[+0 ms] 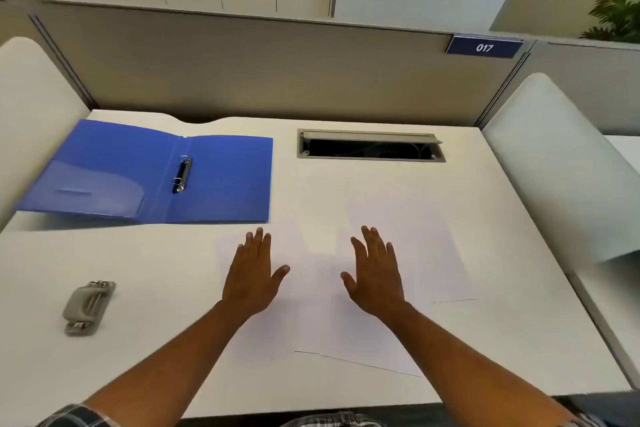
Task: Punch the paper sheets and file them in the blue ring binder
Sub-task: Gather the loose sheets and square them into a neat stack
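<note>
Two flat hands, left hand (251,274) and right hand (375,274), cover paper sheets (415,253) lying lengthwise away.

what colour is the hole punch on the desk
Grey-beige hole punch, seen in the head view.

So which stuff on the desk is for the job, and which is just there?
For the job: sheets, binder, punch, left hand, right hand.
Just there: cable slot, 017 sign, plant.
</note>
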